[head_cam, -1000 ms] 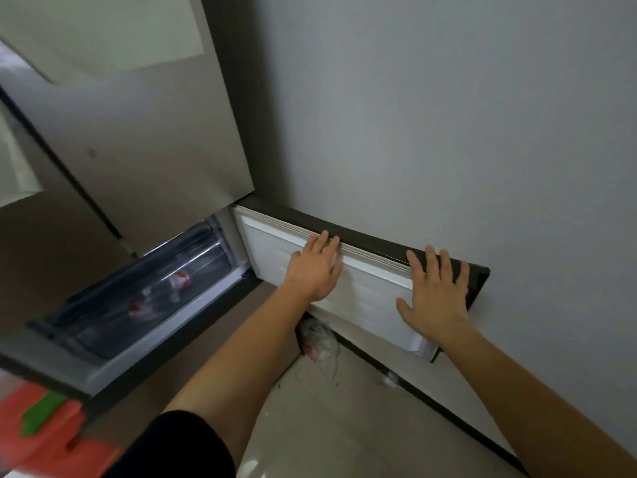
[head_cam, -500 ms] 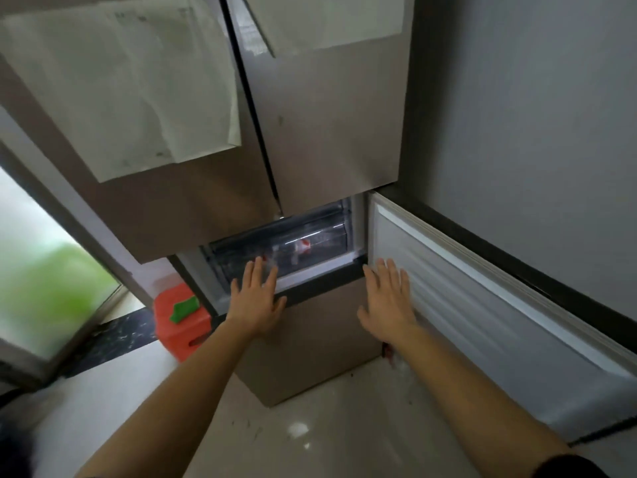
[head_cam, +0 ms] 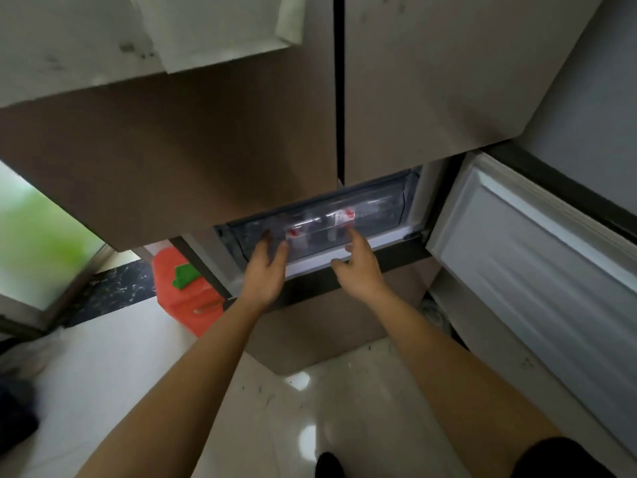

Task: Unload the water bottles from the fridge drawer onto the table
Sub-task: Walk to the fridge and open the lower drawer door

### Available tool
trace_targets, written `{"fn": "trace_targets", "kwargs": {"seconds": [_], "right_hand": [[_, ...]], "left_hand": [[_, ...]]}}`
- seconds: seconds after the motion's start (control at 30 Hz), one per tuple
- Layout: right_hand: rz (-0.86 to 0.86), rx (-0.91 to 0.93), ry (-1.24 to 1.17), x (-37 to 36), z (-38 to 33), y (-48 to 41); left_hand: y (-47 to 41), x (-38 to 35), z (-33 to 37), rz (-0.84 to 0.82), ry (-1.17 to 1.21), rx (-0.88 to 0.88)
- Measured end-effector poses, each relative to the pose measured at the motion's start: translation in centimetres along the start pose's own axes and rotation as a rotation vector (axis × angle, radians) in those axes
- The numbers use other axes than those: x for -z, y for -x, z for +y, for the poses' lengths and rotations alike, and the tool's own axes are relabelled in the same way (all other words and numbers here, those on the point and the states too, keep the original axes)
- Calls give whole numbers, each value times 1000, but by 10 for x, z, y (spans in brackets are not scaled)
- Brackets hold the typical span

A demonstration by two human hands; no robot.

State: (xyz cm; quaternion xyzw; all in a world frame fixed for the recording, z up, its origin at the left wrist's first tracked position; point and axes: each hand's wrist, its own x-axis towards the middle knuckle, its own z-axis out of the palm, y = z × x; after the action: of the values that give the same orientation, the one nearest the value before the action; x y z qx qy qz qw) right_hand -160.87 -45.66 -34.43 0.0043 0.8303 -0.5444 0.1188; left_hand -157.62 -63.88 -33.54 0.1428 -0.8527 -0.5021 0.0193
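A clear plastic fridge drawer (head_cam: 382, 210) sits low in the brown fridge (head_cam: 206, 150), behind the swung-open lower door. Through its front I see water bottles with red-and-white labels (head_cam: 343, 215), lying blurred inside. My left hand (head_cam: 265, 270) reaches up to the drawer's front at its left part, fingers straight and touching the clear panel. My right hand (head_cam: 358, 263) is at the drawer's front a little right of centre, fingers loosely spread against the lower edge. Neither hand holds anything.
The open lower fridge door (head_cam: 537, 270) stands out to the right with its white inner lining facing me. A red stool with a green item (head_cam: 186, 288) stands left of the fridge. Glossy pale floor tiles (head_cam: 310, 408) lie below. Papers (head_cam: 213, 29) hang on the upper doors.
The view has swung from the open door to face the drawer. Both hands left the door's inner face and moved up onto the front of the clear drawer.
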Motion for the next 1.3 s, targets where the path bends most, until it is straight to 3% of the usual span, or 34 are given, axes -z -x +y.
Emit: {"fn": "trace_targets", "kwargs": {"seconds": [0.27, 0.43, 0.53, 0.67, 0.87, 1.03, 1.3], "right_hand": [[34, -221, -788, -16, -10, -85], [60, -270, -1268, -10, -6, -104], [37, -282, -1407, -6, -5, -106], [-24, -248, -1309, -8, 0, -108], [2, -263, -1131, -6, -11, -104], [8, -301, -995, 2, -11, -98], [-37, -195, -1017, 5, 19, -67]], "left_hand": [[-59, -18, -14, 260, 790, 303], [-66, -26, -15, 170, 1015, 315], [-67, -30, -9, 147, 1246, 323], [-81, -32, -9, 104, 1453, 326], [-96, -58, -5, 307, 1189, 323], [-86, -53, -4, 356, 1054, 360], [-41, -64, -13, 376, 1022, 334]]}}
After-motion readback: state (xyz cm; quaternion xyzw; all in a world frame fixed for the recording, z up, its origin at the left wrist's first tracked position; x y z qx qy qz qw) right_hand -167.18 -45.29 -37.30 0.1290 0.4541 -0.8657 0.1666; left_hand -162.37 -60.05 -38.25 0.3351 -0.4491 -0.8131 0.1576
